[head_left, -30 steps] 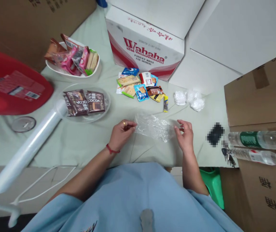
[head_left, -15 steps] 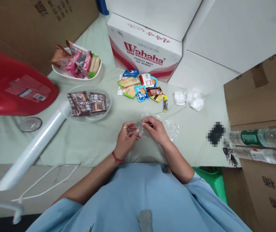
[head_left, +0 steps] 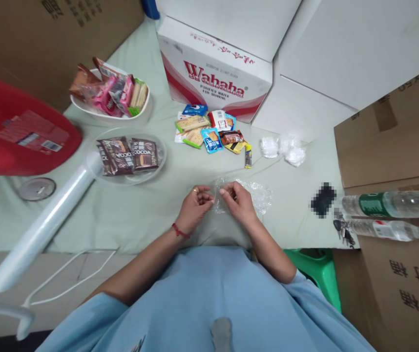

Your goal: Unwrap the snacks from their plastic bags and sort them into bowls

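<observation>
A crumpled clear plastic bag (head_left: 257, 194) lies on the pale green cloth in front of me. My left hand (head_left: 196, 208) and my right hand (head_left: 238, 201) sit close together at its left edge, each pinching the thin plastic between fingers and thumb. Most of the bag trails off to the right of my right hand. Beyond the bag is a small heap of snack packets (head_left: 213, 132). To the left stands a clear plate (head_left: 160, 164) with two brown cocoa packets, and behind it a white bowl (head_left: 85, 106) filled with several packets.
A Wahaha carton (head_left: 213, 73) stands at the back, white boxes beside it. Crumpled clear bags (head_left: 284, 146) lie at right. Two water bottles (head_left: 388, 215) and keys rest on brown cartons at right. A red object (head_left: 15, 127) and a white pole (head_left: 37, 230) are at left.
My right hand came left from the bag's right end to meet my left hand at the left edge. The bag, stretched between both hands before, now lies bunched on the cloth.
</observation>
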Action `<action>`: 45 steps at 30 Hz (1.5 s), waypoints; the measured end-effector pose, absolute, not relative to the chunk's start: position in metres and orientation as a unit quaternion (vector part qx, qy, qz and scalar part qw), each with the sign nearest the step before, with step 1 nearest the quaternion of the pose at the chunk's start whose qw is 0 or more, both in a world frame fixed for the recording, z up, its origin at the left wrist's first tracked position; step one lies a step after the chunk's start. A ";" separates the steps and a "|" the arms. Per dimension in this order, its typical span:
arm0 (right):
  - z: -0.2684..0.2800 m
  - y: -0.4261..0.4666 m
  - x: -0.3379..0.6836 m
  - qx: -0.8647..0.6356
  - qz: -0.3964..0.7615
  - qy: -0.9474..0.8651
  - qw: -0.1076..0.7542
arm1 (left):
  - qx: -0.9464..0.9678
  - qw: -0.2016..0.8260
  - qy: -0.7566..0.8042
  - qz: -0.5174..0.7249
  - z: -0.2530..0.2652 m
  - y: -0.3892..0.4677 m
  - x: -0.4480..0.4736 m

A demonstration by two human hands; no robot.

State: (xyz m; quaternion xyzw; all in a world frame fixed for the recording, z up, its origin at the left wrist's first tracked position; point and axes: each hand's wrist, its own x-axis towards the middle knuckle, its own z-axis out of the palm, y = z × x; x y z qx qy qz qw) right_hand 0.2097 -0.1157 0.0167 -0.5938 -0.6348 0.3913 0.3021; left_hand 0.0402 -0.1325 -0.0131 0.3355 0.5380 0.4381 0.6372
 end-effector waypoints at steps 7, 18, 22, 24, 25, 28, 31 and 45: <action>0.008 -0.114 0.206 -0.566 0.430 -0.643 0.286 | 0.375 0.568 0.567 0.463 -0.022 -0.138 0.040; 0.000 -0.155 0.225 -0.472 0.475 -0.658 0.344 | 0.458 0.491 0.620 0.407 -0.021 -0.135 0.017; -0.003 -0.166 0.226 -0.460 0.446 -0.668 0.379 | 0.483 0.505 0.617 0.361 -0.020 -0.120 0.030; -0.003 -0.170 0.229 -0.471 0.438 -0.659 0.391 | 0.480 0.529 0.606 0.350 -0.023 -0.115 0.037; -0.002 -0.172 0.232 -0.478 0.435 -0.651 0.398 | 0.479 0.538 0.600 0.349 -0.024 -0.113 0.040; 0.001 -0.179 0.244 -0.501 0.415 -0.627 0.428 | 0.462 0.550 0.589 0.370 -0.026 -0.112 0.046; 0.006 -0.186 0.261 -0.516 0.391 -0.624 0.437 | 0.426 0.548 0.592 0.411 -0.023 -0.113 0.049; 0.035 -0.135 0.297 -0.586 0.456 -0.591 0.315 | 0.485 0.482 0.536 0.495 0.016 -0.146 0.047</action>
